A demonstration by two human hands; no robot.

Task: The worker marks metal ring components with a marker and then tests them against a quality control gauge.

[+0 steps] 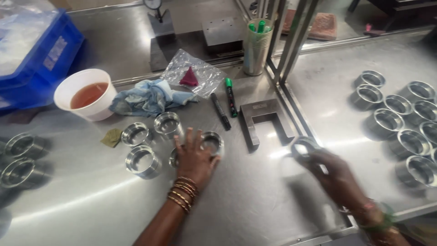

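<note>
My left hand [195, 157] lies flat over a cluster of short metal rings on the steel table, its fingers spread, touching one ring [212, 142] and covering part of another [173, 158]. More rings [143, 161] [136, 134] [167, 124] stand just left of it. My right hand [334, 172], blurred, holds a metal ring [304, 146] by its rim above the table, near a dark U-shaped metal block [260, 121].
Several finished-looking rings [400, 123] sit in rows on the right table. A white cup of brown liquid [86, 94], a blue cloth [148, 97], two markers [225, 102], a plastic bag [193, 73], a blue crate [36, 54] and two rings [20, 159] at far left surround the work area.
</note>
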